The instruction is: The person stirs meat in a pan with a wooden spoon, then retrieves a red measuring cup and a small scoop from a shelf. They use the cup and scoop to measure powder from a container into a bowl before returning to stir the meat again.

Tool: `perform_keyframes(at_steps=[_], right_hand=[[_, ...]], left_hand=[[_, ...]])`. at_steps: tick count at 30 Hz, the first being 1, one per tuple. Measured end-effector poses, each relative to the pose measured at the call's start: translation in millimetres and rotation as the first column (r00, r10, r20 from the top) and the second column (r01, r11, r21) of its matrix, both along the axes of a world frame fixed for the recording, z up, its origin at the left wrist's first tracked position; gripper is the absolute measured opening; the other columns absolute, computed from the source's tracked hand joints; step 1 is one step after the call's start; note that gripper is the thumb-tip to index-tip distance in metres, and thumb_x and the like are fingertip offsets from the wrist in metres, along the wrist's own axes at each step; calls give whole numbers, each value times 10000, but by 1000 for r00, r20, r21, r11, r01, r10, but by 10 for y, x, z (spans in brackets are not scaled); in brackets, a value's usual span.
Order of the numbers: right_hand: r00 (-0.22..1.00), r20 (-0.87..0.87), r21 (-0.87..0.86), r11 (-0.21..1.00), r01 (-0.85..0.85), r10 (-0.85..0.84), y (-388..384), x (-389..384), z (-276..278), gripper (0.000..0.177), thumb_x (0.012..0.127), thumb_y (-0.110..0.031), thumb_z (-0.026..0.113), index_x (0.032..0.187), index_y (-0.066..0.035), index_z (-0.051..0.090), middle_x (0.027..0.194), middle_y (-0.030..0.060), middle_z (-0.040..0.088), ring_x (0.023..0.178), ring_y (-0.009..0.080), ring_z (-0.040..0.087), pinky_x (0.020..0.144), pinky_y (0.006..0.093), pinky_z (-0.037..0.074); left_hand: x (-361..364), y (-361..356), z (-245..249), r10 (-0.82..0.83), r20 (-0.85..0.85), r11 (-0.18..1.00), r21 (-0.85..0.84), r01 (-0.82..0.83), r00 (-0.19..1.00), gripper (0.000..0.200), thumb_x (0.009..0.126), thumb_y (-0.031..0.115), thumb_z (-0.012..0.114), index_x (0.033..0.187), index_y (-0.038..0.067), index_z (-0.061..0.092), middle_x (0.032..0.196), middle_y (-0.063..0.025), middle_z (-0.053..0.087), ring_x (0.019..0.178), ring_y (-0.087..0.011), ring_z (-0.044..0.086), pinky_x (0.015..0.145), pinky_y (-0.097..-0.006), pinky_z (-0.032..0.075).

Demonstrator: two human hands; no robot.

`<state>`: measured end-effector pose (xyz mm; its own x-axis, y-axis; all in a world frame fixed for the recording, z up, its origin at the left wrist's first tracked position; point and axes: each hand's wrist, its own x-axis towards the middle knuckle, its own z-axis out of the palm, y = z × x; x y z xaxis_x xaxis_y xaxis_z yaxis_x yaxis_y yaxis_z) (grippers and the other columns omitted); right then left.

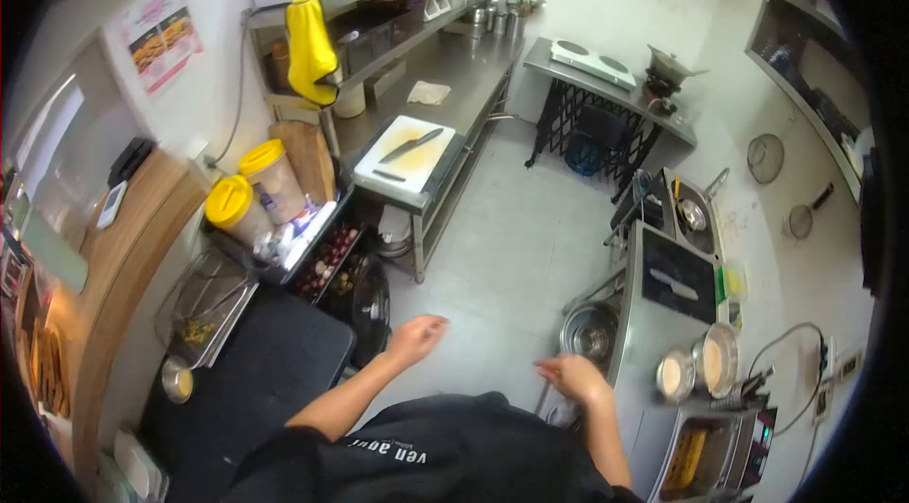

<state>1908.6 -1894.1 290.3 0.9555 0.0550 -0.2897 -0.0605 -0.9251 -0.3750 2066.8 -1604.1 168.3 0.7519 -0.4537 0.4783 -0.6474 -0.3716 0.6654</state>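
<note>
My left hand [417, 339] is over the floor in front of my body, with loosely bent fingers and nothing held. My right hand [574, 377] hangs to the right, its index finger stretched inward and the others partly curled; no object shows in it. Near the right hand, a metal bowl [591, 332] rests low beside the steel counter. Nearest to my left hand is a dark bin [365, 299] below the dark table [275, 337]. Neither hand touches anything.
Ahead left, a white cutting board [402, 154] carries knives on a steel table. Yellow-lidded containers [275, 176] stand on the left. Another knife [673, 283] lies on the right counter, near two bowls [717, 358] and an oven [696, 456]. Hot plates [593, 63] stand at the back.
</note>
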Motion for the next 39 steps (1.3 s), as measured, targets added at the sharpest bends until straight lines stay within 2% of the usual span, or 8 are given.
perform_keyframes(at_steps=[6,9,12,15,21,31,37,39], right_hand=[[983,-74,218,959,179,-166,-1391,1199,-107,323,880,-341,586,1124,-140,652,902,166,673,794,265,662,726,343,496],[963,-193,178,958,225,-190,-2097,2020,-190,364,876,-357,590,1145,-116,635,968,169,668,864,290,659,754,340,495],[970,-220,92,988,122,-99,-2852,2943,-221,401,897,-367,548,1233,-150,573,1013,160,661,955,307,632,844,386,482],[973,-209,185,973,141,-101,-3387,3927,225,407,898,-368,549,1233,-139,572,1033,153,659,970,305,626,853,397,479],[986,-98,27,991,-130,132,-4154,5986,281,392,883,-348,570,1207,-128,587,996,163,663,915,338,628,811,389,486],[871,45,190,852,-488,489,-4223,8806,396,314,896,-305,560,1156,-143,628,884,168,662,841,328,629,787,392,485],[952,82,185,934,-307,296,-4826,9991,437,275,879,-267,591,1091,-107,662,892,176,662,780,319,641,722,374,496],[972,72,206,950,-233,223,-5058,10381,334,272,874,-264,598,1074,-93,668,901,181,661,766,316,644,708,373,497]], left_hand=[[1639,-2197,701,-368,244,925,196,326,897,161,813,157,672,701,67,600,742,-47,625,724,-205,601,689,-324,497],[2508,-2931,916,-237,379,962,-37,271,894,175,805,138,672,683,55,578,803,-31,622,827,-201,596,835,-360,461],[3381,-3181,896,174,217,969,-210,-128,961,190,797,177,685,900,43,597,943,-89,603,924,-272,566,932,-406,393],[4306,-3166,853,466,66,868,-227,-442,882,512,774,231,717,1184,25,488,1043,-156,563,996,-328,523,945,-434,368],[5966,-2798,1550,717,257,692,-146,-707,648,778,762,306,720,1359,5,323,1173,-182,496,1127,-349,442,977,-437,349],[9630,-2548,2843,633,451,661,108,-742,629,412,870,161,530,1259,34,479,1261,-229,474,1248,-390,393,1039,-415,345],[11540,-2448,3231,884,9,393,526,-755,467,574,765,77,537,1325,24,427,1421,-238,329,1297,-329,372,1041,-392,347],[11880,-2437,3074,857,340,228,426,-876,388,586,778,81,530,1349,39,406,1412,-216,362,1322,-316,340,1063,-373,322]])
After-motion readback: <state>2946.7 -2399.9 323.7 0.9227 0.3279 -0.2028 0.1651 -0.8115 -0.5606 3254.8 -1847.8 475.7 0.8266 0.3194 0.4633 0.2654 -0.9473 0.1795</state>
